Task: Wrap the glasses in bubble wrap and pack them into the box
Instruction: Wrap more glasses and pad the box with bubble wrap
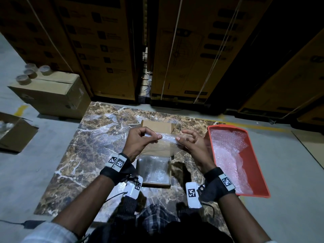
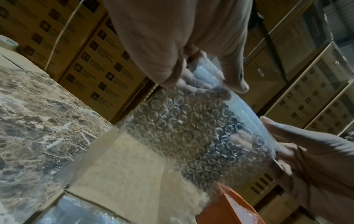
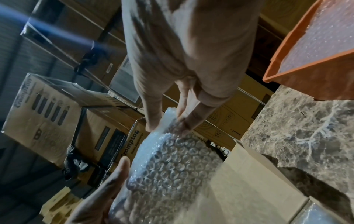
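Observation:
A clear bubble wrap sheet [image 1: 168, 138] hangs stretched between both hands above the open cardboard box [image 1: 157, 126] on the marble table [image 1: 98, 137]. My left hand [image 1: 154, 135] pinches the sheet's left top edge between thumb and fingers. My right hand [image 1: 181, 137] pinches the right top edge. The left wrist view shows the left hand [image 2: 205, 75] holding the bubble wrap [image 2: 191, 128] over the box [image 2: 124, 166]. In the right wrist view the right hand [image 3: 168, 121] grips the bubble wrap [image 3: 172, 166]. Bubble-wrapped contents [image 1: 154, 167] lie in the box. No bare glasses show.
An orange tray [image 1: 252, 193] with more bubble wrap sits at the table's right edge. Left of the table stand a closed carton [image 1: 52, 95] bearing tape rolls [image 1: 31, 74] and an open carton [image 1: 15, 137] on the floor. Tall strapped cartons [image 1: 192, 50] wall off the back.

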A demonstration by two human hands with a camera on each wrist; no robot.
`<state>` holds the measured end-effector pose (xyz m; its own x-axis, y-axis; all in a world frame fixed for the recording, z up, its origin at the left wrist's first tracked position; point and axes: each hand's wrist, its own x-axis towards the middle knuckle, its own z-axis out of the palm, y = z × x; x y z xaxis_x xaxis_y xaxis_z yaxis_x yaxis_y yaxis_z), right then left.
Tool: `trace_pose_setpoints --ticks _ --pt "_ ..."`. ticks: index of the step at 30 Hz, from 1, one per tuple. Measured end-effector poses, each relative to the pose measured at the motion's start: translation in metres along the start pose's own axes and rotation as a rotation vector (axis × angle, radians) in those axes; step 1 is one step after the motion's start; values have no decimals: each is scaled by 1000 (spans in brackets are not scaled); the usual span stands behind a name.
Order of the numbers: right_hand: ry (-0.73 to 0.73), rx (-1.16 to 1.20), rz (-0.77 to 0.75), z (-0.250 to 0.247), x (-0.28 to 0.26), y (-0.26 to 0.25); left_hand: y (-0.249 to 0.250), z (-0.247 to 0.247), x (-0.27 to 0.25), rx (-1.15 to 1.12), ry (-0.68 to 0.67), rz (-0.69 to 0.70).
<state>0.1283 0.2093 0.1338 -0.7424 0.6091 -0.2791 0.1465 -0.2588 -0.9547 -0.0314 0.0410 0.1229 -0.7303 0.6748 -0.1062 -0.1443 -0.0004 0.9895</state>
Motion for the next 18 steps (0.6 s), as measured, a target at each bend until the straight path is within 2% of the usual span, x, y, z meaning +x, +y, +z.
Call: trace_pose_setpoints --ticks 3,8,11,18 --pt "-77 27 53 0 -1 0 -1 0 -1 38 4 20" --pt "-99 -46 91 -4 1 4 -6 -2 1 63 -4 38" --pt "-98 -38 108 -5 1 6 -10 -7 4 101 -3 -28" --pt "-85 -104 131 -6 2 6 -10 -11 1 62 -102 -194"
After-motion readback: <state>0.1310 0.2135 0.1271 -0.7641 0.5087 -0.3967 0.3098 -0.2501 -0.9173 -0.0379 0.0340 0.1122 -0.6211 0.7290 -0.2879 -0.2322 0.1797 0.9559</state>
